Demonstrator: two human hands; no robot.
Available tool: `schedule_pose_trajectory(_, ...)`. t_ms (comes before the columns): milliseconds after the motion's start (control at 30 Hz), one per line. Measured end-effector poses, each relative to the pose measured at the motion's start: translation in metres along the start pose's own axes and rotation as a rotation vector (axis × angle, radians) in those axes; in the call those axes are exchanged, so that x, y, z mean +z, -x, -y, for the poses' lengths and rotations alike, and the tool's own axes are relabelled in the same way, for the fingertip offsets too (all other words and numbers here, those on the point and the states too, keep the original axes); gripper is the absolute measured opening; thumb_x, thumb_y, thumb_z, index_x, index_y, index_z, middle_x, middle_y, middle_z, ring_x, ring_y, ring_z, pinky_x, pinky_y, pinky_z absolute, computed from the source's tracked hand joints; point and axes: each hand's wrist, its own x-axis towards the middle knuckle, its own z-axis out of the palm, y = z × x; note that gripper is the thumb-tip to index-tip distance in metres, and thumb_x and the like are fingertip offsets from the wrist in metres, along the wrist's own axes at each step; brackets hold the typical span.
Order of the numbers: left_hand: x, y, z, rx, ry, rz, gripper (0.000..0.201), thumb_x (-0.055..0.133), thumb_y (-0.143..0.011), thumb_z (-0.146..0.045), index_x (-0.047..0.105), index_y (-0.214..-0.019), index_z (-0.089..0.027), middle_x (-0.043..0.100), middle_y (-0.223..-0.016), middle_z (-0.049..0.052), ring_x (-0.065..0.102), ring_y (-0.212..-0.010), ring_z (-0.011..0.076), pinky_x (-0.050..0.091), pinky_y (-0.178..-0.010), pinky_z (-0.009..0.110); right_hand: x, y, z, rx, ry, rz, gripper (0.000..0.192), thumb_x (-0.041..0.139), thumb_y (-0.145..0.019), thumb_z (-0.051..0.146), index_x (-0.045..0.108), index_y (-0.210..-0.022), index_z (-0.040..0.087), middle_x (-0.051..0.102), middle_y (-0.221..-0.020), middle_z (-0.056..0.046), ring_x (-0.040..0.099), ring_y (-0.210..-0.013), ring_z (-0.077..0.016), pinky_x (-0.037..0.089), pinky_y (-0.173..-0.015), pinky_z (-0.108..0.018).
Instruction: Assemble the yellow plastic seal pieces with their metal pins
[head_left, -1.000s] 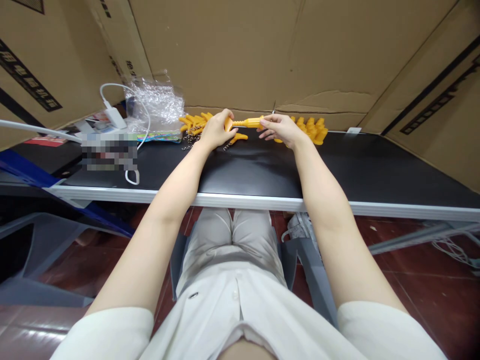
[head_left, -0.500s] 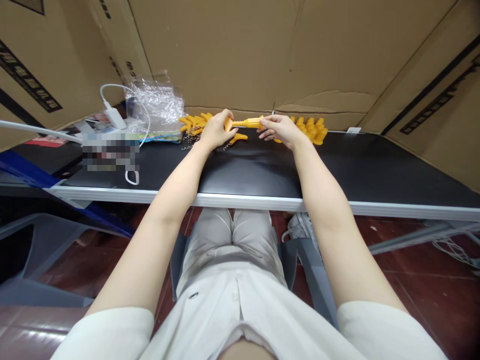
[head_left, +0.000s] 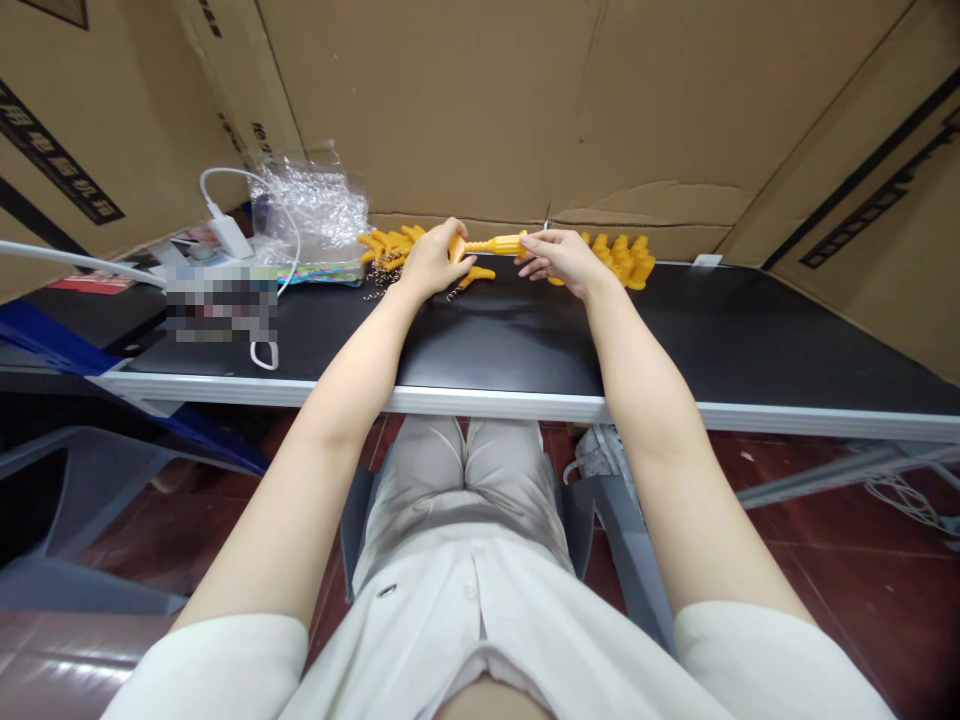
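My left hand (head_left: 437,262) is closed on the wide left end of a yellow plastic corkscrew (head_left: 501,245), held level just above the table. Fingertips and thumb of my right hand (head_left: 561,258) pinch its other end. Between the hands, a thin ridged stem runs into a thicker yellow sleeve. Beside and behind my left hand lies a pile of yellow handles (head_left: 390,245) with thin metal spirals, and one loose yellow handle (head_left: 480,275) rests below its fingers. Several yellow sleeves (head_left: 630,262) stand beyond my right hand, partly hidden by it.
Clear plastic wrap (head_left: 315,215) and a white charger (head_left: 231,235) with its cable lie at the left of the black table (head_left: 495,350). Cardboard panels (head_left: 465,110) rise behind it. A pale metal edge (head_left: 502,403) runs along the front, above my lap.
Almost nothing differs. Both hands keep their hold on the yellow corkscrew in the same place.
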Motion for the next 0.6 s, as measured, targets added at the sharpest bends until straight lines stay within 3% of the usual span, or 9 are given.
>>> schedule_pose_trajectory(267,-0.004,0.002,-0.008,-0.031,-0.026,0.011,0.031,0.076,-0.087,-0.022,0.064,-0.116,-0.022,0.077,-0.114,0.011,0.073,-0.112,0.0299,0.056,-0.109,0.047,-0.001,-0.004,-0.004,-0.016,0.0,0.0,0.043,0.087,-0.091,0.059,0.071,-0.098,0.02,0.078,-0.086,-0.005,0.075,-0.069,-0.0132,0.06,-0.061,-0.02)
schedule_pose_trajectory(400,-0.006,0.002,-0.012,-0.067,-0.046,0.038,0.032,0.076,-0.088,-0.023,0.064,-0.118,-0.021,0.076,-0.118,0.013,0.074,-0.116,0.0316,0.055,-0.112,0.049,0.001,-0.002,-0.001,-0.007,-0.013,-0.006,0.039,0.086,-0.094,0.054,0.07,-0.092,0.019,0.078,-0.085,-0.006,0.073,-0.067,-0.0125,0.059,-0.063,-0.021)
schedule_pose_trajectory(600,-0.003,0.001,-0.006,-0.016,-0.019,0.018,0.035,0.076,-0.088,-0.025,0.064,-0.12,-0.023,0.076,-0.12,0.012,0.073,-0.118,0.0314,0.054,-0.114,0.049,0.002,0.0,0.002,0.012,0.001,-0.009,0.04,0.085,-0.094,0.057,0.066,-0.094,0.021,0.077,-0.082,-0.004,0.074,-0.068,-0.0137,0.06,-0.064,-0.021)
